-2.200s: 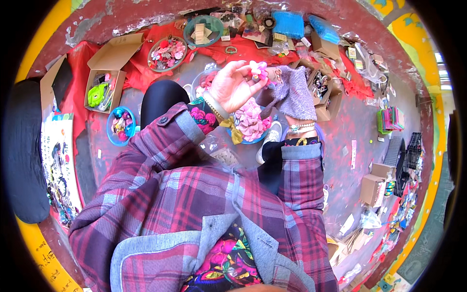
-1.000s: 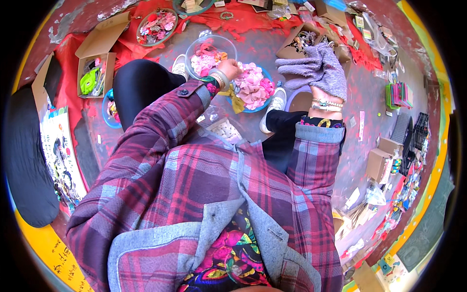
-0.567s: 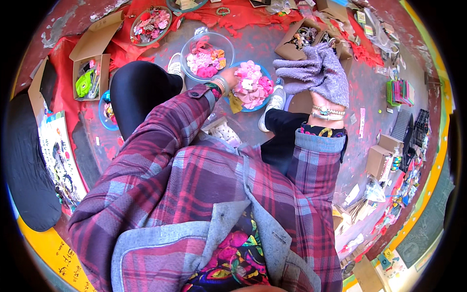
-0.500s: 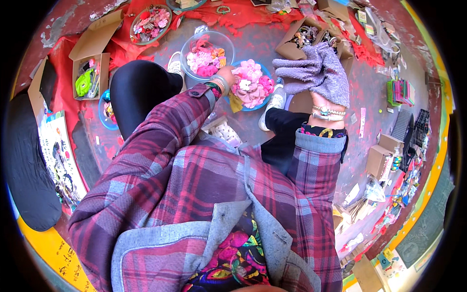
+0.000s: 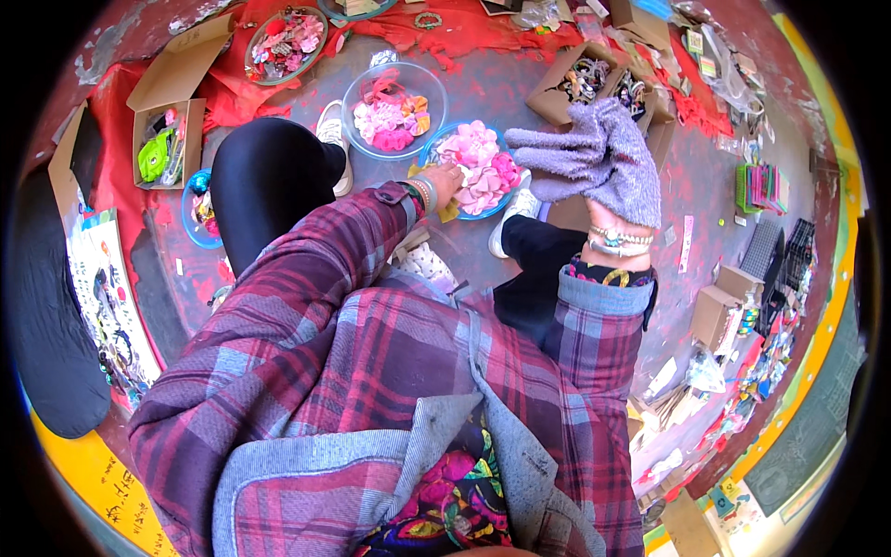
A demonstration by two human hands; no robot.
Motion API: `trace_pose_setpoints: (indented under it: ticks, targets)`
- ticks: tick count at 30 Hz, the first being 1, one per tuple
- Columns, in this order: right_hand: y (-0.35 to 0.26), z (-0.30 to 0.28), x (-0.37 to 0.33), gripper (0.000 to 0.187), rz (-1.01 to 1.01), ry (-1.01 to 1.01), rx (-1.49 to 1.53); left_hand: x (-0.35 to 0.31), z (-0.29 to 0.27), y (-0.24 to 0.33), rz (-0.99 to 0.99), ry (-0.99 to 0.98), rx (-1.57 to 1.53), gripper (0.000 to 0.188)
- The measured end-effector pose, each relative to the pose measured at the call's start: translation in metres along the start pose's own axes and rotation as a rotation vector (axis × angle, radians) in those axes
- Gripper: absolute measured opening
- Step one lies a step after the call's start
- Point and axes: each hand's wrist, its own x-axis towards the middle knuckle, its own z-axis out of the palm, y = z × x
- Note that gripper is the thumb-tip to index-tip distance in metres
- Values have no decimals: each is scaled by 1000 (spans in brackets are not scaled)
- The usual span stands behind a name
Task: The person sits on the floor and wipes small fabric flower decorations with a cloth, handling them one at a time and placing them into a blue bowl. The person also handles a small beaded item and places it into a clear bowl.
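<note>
My left hand (image 5: 445, 183) is bare and closed at the near left rim of a blue bowl (image 5: 422, 160), beside a yellow scrap (image 5: 449, 209); its fingertips are partly hidden. Pink fabric flowers (image 5: 478, 172) fill this bowl. Just behind it stands a clear plastic bowl (image 5: 442, 93) with pink and orange fabric pieces (image 5: 392, 116). My right hand (image 5: 608, 162), in a fuzzy grey-purple glove, is raised right of the bowls. Its fingers stretch out to the left, with nothing visible in them.
Two shoes (image 5: 524, 206) (image 5: 332, 139) flank the bowls. Cardboard boxes with small items stand at the upper left (image 5: 167, 144) and upper right (image 5: 580, 79). More flowers fill a tray (image 5: 286, 45) on red cloth. Green and pink baskets (image 5: 763, 188) sit at the right.
My left hand has moved down from between the two bowls to the blue bowl's near left rim. That bowl has shifted slightly left and nearer. The gloved hand has barely moved.
</note>
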Motion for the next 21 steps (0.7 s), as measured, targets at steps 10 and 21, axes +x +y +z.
trace_pose_setpoints:
  ticks: [10,21]
  targets:
    - [-4,11,-4,26,115,-24,32,15,21,-14,-89,30,-87,29]
    - [-2,26,-8,31,143,38,-55,24,-31,-83,-881,690,-568,17]
